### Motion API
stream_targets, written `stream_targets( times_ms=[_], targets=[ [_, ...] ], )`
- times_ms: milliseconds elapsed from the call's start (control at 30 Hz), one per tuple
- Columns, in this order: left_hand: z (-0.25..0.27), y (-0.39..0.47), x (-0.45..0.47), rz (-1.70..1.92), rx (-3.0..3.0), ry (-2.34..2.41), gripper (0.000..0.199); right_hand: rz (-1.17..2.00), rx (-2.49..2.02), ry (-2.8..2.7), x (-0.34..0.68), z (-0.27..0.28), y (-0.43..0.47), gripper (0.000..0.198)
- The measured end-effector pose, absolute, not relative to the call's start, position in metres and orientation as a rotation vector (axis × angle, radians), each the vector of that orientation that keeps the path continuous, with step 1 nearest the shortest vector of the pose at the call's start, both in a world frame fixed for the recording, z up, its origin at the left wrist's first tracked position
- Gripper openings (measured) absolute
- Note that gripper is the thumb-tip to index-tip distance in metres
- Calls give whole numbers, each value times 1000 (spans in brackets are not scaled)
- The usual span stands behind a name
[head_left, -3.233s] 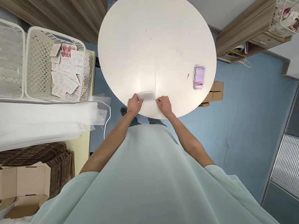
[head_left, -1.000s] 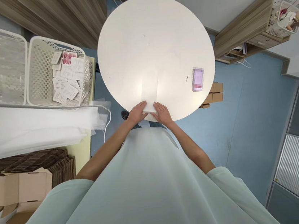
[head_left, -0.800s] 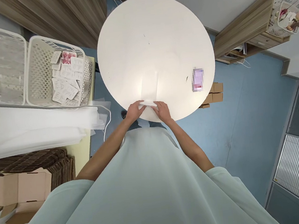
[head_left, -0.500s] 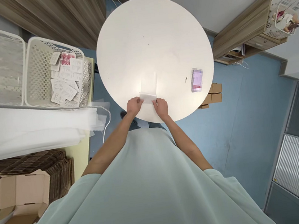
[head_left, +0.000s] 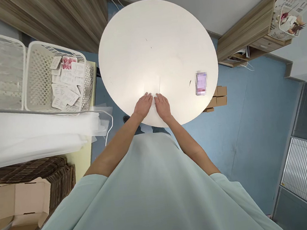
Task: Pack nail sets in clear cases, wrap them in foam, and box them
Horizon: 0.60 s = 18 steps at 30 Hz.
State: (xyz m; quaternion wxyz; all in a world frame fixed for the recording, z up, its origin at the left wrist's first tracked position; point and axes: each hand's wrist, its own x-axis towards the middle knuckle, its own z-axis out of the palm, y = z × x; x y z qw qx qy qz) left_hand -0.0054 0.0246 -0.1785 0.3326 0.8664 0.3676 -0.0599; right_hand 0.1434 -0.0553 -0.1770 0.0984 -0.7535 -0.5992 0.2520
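Observation:
A thin, whitish translucent sheet or sleeve lies near the close edge of the round white table. Its outline almost melts into the tabletop, and its near part is largely covered by my hands. My left hand rests on it from the left, fingers stretched out flat and pointing away from me. Beside it, a small gap apart, my right hand presses down with its fingers likewise extended. Whether the near end is folded over beneath the fingers I cannot tell.
A blurred-out purple item lies at the table's right. To my left stand a white basket of printed cards, white foam sheeting and flattened cardboard boxes. Small brown boxes sit beyond the table's right edge.
Both hands have gone from pinching the sheet's folded near end by its corners to lying flat on it. They have moved slightly inward and closer together.

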Motion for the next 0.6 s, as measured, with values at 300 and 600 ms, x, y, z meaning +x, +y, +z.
stream_targets(
  times_ms=[300,600],
  targets=[
    [-175,-6,-32,-199,2274,824,76,892,-2126,-1994,142,-180,-103,59],
    [-176,-40,-64,-224,2215,856,68,962,-1992,-2086,136,-174,-146,56]
  ],
)
